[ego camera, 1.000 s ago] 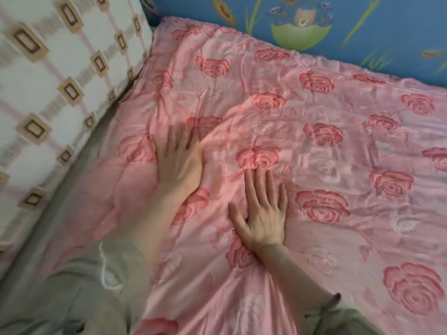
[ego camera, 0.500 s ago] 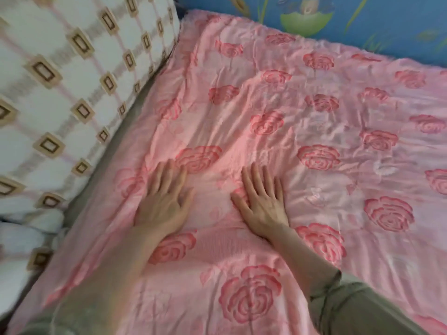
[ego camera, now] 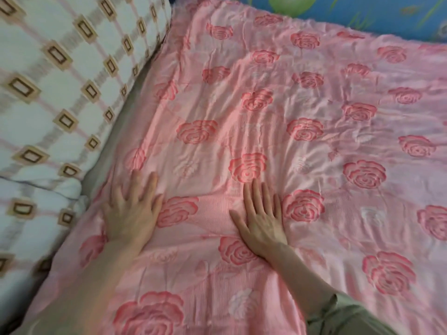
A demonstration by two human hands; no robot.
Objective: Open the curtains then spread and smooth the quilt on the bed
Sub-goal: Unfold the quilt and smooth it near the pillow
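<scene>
An olive sleeve (ego camera: 348,317) covers the right forearm at the bottom edge. Ahead of it the right grip (ego camera: 262,218) lies flat on the pink rose-print quilt (ego camera: 266,117), fingers straight and grasping nothing. The left grip (ego camera: 131,209) presses palm-down near the quilt's left edge, likewise released. The quilt lies spread over the bed, lightly wrinkled. Checked pillows (ego camera: 60,68) sit to its left past a grey strip of sheet (ego camera: 116,131). A blue cartoon-print surface (ego camera: 362,13) borders its far edge.

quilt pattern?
Pink with darker pink roses, quilt seen clearly in the head view.
</scene>
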